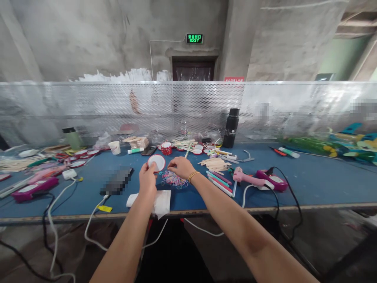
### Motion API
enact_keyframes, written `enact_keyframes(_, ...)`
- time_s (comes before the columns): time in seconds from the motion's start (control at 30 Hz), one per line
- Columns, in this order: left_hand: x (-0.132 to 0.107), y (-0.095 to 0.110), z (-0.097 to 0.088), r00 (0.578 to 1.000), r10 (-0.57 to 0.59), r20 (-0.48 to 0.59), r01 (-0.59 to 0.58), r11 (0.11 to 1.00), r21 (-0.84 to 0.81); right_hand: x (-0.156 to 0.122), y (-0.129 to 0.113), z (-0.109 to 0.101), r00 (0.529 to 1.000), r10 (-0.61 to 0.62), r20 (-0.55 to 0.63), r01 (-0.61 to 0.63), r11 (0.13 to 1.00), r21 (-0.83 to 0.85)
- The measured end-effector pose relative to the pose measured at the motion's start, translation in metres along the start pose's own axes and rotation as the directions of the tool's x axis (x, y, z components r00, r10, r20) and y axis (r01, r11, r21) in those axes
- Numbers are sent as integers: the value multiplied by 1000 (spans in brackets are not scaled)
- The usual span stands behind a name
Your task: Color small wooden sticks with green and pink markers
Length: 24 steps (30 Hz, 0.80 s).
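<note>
My left hand (148, 176) grips a round white disc with a red rim (158, 161), its thumb lying on the disc's face. Close by on the right, my right hand (182, 166) has its fingertips drawn together above a heap of small coloured loops (174, 179); whether anything is pinched there is too small to tell. A gold-coloured bracelet (193, 177) circles the right wrist. Beneath the left wrist lies a folded white tissue (162, 200). Wooden sticks (216, 164) and several coloured markers (220, 183) are to the right of the heap.
A pink glue gun (250, 179) with cables rests on the right, beside a purple device (273, 181). Left are a phone (117, 181) on a white cable and a paper cup (114, 147). A black bottle (231, 129) stands before the perforated metal screen (141, 106). Red-rimmed discs (166, 148) are stacked behind.
</note>
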<state>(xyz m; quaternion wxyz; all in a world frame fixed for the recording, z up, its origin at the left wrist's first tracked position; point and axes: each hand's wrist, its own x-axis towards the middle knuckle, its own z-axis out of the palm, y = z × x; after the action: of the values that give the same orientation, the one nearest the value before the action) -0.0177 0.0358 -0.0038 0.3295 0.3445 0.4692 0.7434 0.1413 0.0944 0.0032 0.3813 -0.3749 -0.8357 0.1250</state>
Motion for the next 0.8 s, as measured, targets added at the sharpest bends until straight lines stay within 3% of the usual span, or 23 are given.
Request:
enact_keyframes(0.13, -1, 0, 0, 1000, 12, 15, -11, 1000, -14, 1, -10, 13, 989, -48, 141, 92, 941, -327)
enact_keyframes(0.23, -1, -1, -1, 999, 28, 32, -28, 1000, -2, 2, -15, 22, 987, -23, 160, 84, 920, -384)
enact_keyframes(0.37, -3, -1, -2, 999, 40, 29, -40, 999, -7, 2, -14, 22, 989, -18, 149, 68, 939, -336)
enact_keyframes(0.63, -4, 0, -3, 999, 4, 50, -4, 1000, 3, 3, 5, -2, 994, 11, 110, 3, 992, -126)
enact_keyframes(0.8, -4, -1, -3, 999, 11, 44, -10, 1000, -19, 3, 8, -4, 995, 72, 62, -80, 988, 132)
